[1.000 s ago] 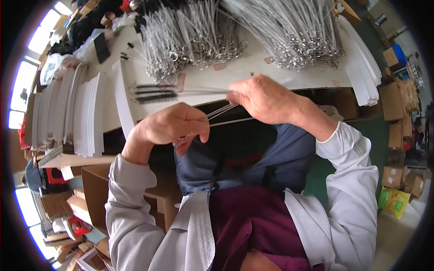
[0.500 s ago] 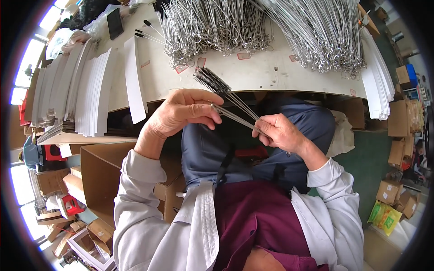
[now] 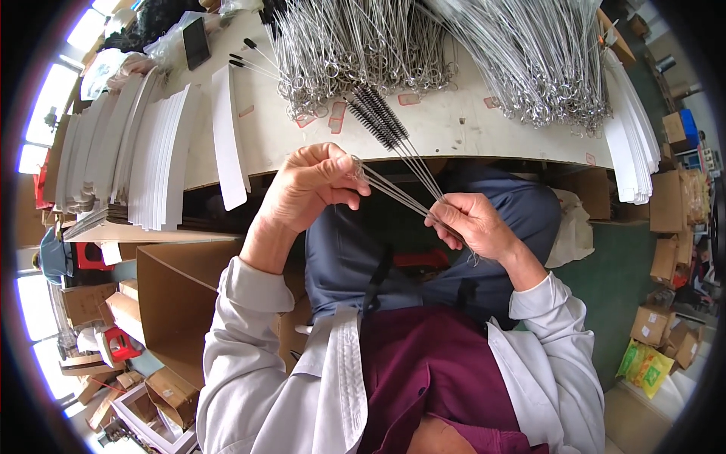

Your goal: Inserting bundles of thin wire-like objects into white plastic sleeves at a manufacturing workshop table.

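Over my lap, my right hand (image 3: 478, 225) is closed round the wire stems of a small bundle of thin wire-handled brushes (image 3: 380, 119). Their black bristle heads point up and away toward the table. Below this hand a few looped wire ends stick out. My left hand (image 3: 311, 181) pinches the ring ends of other wire stems (image 3: 395, 195), which run across to the right fingers; where those stems end is hidden in the right hand. On the table lie a middle heap of similar wire stems with rings (image 3: 363, 49) and a right-hand heap (image 3: 537, 68).
Folded white card strips (image 3: 159, 155) stand at the table's left, with one strip (image 3: 227, 136) apart. More white strips (image 3: 631, 129) are at the right edge. A dark phone (image 3: 195, 43) lies at the back left. An open cardboard box (image 3: 178, 303) stands by my left arm.
The bristle heads have swung up and right, apart from the stems at my left hand. My left fingers have closed onto the rings, and looped ends now show below my right hand.
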`<state>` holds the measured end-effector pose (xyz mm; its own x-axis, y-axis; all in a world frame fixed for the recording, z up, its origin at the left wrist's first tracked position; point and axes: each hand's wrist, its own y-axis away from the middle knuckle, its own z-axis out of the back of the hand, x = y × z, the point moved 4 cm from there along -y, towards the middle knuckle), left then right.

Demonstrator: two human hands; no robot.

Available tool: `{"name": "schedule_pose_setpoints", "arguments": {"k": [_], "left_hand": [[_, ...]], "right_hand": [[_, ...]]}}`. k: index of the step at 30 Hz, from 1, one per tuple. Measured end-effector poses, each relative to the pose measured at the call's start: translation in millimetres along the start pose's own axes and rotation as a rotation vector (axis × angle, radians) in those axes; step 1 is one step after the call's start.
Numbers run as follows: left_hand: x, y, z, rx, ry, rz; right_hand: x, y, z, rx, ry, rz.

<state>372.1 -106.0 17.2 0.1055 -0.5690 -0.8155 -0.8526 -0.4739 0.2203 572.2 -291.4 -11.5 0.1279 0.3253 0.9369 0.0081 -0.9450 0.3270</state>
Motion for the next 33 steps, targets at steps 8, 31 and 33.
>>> {"name": "schedule_pose_setpoints", "arguments": {"k": [8, 31, 33], "left_hand": [[-31.1, 4.7, -24.6, -0.176, -0.295, -0.039], [-40.0, -12.4, -4.9, -0.476, -0.767, -0.362], [-36.0, -13.8, -2.6, -0.484, -0.741, -0.380]], "right_hand": [[0.0, 7.1, 6.1, -0.036, 0.140, -0.014], [-8.0, 17.8, -17.3, 0.014, 0.040, 0.056], [-12.6, 19.3, -16.7, -0.004, -0.050, 0.000]]}}
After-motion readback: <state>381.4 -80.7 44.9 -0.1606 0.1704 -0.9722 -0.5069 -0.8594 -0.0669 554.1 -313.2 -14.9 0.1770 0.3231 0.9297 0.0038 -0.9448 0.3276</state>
